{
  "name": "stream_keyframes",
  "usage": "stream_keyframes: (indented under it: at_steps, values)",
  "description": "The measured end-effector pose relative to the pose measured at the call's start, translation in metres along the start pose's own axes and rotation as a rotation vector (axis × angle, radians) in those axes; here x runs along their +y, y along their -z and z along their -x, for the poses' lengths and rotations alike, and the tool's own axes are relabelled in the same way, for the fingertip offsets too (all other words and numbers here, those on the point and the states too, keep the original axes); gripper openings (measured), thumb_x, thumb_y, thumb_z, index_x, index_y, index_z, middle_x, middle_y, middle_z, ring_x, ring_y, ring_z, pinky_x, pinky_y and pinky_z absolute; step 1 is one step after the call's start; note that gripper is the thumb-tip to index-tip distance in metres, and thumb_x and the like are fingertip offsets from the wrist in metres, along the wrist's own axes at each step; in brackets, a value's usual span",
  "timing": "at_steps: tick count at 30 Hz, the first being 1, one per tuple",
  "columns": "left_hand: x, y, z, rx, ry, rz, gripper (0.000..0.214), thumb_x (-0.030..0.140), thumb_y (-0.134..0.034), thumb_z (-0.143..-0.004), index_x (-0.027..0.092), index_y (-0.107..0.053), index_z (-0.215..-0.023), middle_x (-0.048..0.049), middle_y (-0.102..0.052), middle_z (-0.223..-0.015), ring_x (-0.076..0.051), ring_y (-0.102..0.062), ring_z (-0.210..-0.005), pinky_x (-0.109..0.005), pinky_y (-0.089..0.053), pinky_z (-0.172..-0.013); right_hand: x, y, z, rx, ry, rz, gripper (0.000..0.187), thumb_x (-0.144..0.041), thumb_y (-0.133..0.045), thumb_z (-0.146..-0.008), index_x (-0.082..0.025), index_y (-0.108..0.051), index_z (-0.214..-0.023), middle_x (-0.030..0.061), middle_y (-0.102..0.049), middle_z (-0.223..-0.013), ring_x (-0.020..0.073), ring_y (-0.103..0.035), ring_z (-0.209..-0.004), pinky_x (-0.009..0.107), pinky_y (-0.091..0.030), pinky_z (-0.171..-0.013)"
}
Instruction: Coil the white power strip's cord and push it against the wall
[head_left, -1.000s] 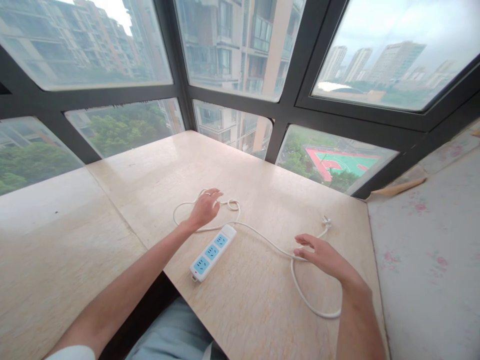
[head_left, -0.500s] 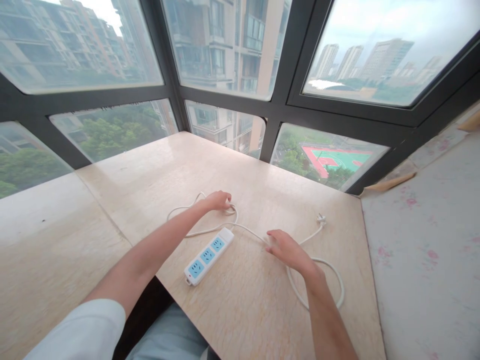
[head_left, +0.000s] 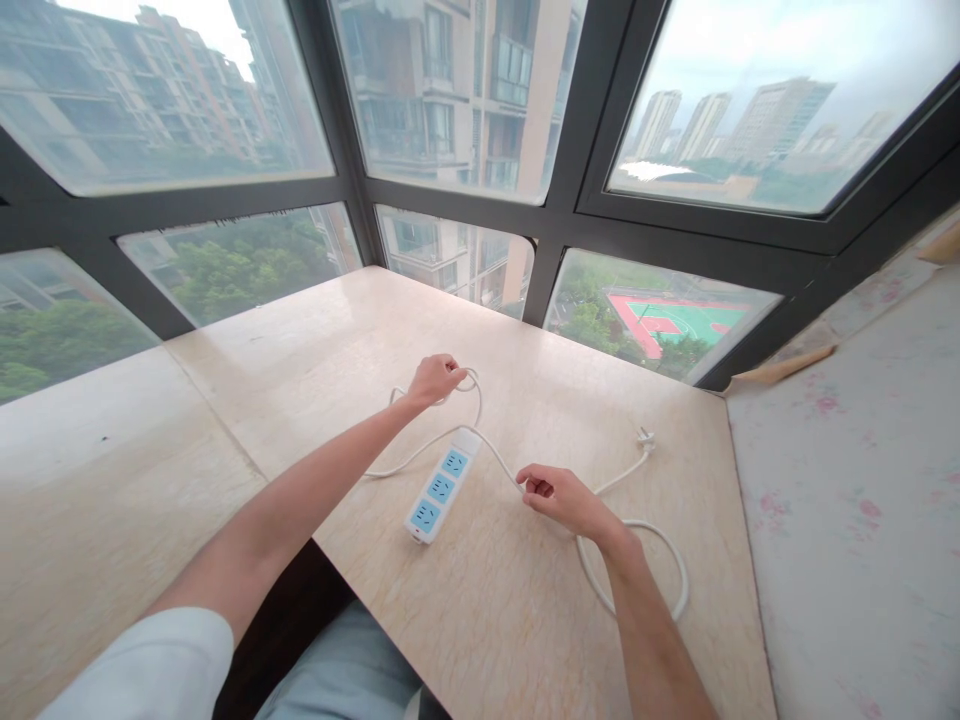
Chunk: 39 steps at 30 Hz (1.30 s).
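White cord (head_left: 497,454) is pinched at a small loop by the left hand (head_left: 433,381), towards the far corner of the tabletop (head_left: 525,620). Nearer the front edge, the power strip (head_left: 441,488) is laid face up. Farther right, the cord is held by the right hand's (head_left: 564,499) fingertips; the plug (head_left: 646,439) is placed towards the right edge.
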<state>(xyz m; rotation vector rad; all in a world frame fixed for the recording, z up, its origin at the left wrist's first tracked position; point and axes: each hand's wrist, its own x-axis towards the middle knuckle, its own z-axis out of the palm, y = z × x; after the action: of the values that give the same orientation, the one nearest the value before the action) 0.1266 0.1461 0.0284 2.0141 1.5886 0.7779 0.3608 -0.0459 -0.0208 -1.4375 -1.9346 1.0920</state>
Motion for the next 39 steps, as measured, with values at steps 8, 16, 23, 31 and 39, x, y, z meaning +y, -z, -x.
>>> stream_keyframes:
  at_steps: [8,16,23,31,39]
  values:
    - [0.030,0.003,-0.008,0.204,0.110,0.439,0.016,0.027,-0.059,-0.080,0.012,-0.064,-0.083,-0.0093,-0.072,-0.079,-0.016,-0.069,-0.055,-0.019,-0.041,-0.043,-0.020,0.018,0.011,0.069,0.030,-0.197,0.016,-0.028,-0.063,-0.076,-0.019,-0.063,-0.089,-0.0001,-0.061,-0.075,0.0141,-0.058,-0.070,0.028,-0.049,-0.071]
    - [0.064,0.014,-0.003,0.298,0.145,0.925,0.016,0.020,-0.072,-0.076,0.011,-0.063,-0.087,-0.0057,-0.068,-0.077,-0.015,-0.067,-0.054,-0.029,-0.057,-0.058,-0.029,0.016,0.013,0.022,0.073,-0.324,0.017,-0.028,-0.068,-0.074,-0.018,-0.064,-0.086,0.0014,-0.062,-0.078,0.0149,-0.058,-0.073,0.030,-0.048,-0.074]
    - [0.092,0.030,0.002,0.329,0.209,1.269,0.008,0.015,-0.066,-0.084,0.012,-0.059,-0.087,-0.0009,-0.064,-0.070,-0.011,-0.067,-0.058,-0.032,-0.059,-0.074,-0.016,0.013,0.012,-0.112,-0.032,-0.216,0.008,-0.019,-0.062,-0.070,-0.018,-0.060,-0.078,-0.0028,-0.056,-0.069,0.0114,-0.051,-0.066,0.024,-0.041,-0.063]
    - [0.104,0.057,0.015,0.381,0.142,1.465,0.007,0.009,-0.060,-0.086,0.012,-0.057,-0.082,-0.0001,-0.063,-0.066,-0.014,-0.069,-0.062,-0.036,-0.059,-0.079,0.020,0.033,0.022,0.006,-0.375,0.214,0.013,-0.007,-0.054,-0.062,-0.018,-0.058,-0.068,-0.0020,-0.059,-0.065,0.0122,-0.053,-0.064,0.022,-0.034,-0.057]
    - [0.070,0.106,0.027,0.534,0.200,1.587,0.017,0.005,-0.052,-0.090,0.012,-0.057,-0.075,-0.0004,-0.063,-0.065,-0.010,-0.068,-0.063,-0.024,-0.059,-0.075,0.053,0.053,0.033,0.292,-0.643,0.388,0.018,-0.011,-0.047,-0.075,-0.017,-0.063,-0.081,0.0088,-0.069,-0.081,0.0190,-0.061,-0.076,0.026,-0.037,-0.064]
